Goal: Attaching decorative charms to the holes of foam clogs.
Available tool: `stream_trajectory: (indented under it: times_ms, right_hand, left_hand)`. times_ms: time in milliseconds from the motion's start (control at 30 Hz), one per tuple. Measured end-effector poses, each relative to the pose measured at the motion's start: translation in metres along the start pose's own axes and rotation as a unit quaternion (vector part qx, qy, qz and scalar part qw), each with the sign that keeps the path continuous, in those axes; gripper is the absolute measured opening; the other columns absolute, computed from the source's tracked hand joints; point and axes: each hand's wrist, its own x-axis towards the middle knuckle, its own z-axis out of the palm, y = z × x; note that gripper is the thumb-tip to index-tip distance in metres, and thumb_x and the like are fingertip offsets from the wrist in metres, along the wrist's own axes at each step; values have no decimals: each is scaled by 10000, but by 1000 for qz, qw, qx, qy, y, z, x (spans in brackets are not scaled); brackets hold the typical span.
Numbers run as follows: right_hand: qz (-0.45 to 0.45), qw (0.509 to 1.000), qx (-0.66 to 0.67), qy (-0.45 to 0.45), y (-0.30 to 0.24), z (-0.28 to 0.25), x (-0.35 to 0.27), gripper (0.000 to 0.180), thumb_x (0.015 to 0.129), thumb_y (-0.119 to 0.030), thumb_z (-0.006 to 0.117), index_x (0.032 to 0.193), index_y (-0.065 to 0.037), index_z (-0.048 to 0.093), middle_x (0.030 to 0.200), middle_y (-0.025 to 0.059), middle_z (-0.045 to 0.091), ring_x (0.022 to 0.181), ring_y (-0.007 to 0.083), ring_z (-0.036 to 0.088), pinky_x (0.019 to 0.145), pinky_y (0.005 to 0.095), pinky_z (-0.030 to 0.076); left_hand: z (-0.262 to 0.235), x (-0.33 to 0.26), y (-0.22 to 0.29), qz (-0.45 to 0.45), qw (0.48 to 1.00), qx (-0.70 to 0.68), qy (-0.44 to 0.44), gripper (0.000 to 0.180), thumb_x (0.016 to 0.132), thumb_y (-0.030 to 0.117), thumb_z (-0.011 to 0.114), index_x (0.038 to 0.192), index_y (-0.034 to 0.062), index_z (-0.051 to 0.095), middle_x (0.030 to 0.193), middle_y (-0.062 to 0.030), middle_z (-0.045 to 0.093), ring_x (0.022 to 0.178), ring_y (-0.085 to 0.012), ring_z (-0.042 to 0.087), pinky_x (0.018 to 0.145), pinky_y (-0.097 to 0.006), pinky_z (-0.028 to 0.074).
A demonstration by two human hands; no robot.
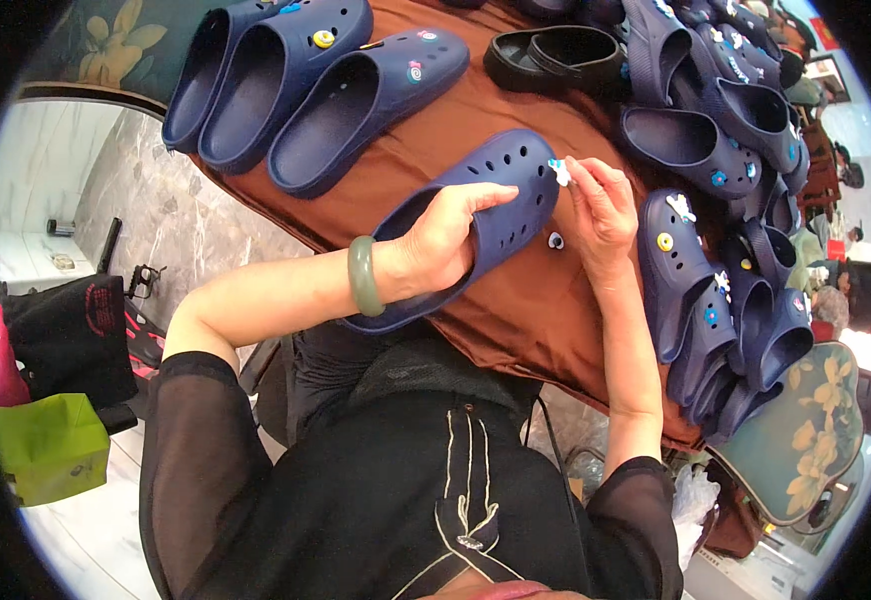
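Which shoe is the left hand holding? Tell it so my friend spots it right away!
Find the brown cloth, then the left hand near its edge, with a green bangle on that arm. That hand grips a navy clog. Unlike the three clogs at upper left, which wear charms, its visible holes look bare.

Prob. a workshop, tho rt. edge's blurry: cloth-covered tbl [516, 295] w/ many navy clogs [674, 285], tiled flr [201, 190].
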Motion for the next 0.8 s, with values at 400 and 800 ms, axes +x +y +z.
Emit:
stream_trajectory:
  times_ms: [400, 800]
  right_hand:
    - [-124, 972, -52, -194, 7, -14, 25, 370, 702, -143, 753, 1064, -115, 681, 1046, 16, 618, 962, 248, 561, 827, 385, 439]
    - [57, 993, 68, -76, -18, -3, 5, 244, 675, -194, 806, 875, -98, 705, 916, 45, 623, 884, 243, 577, 757, 358, 464]
  left_hand:
    - [-24, 14, 8, -64, 991, 115, -15, 331, 779, 14, 512, 1095, -43, 588, 1058, -108, 640, 956, -197, 615, 896, -324, 471]
    - [-20, -4, 1, -48, 987, 153, -25, 288, 715, 31, 533, 993, -7, 599, 910, -81, 626, 847, -188, 595, 796, -313, 477]
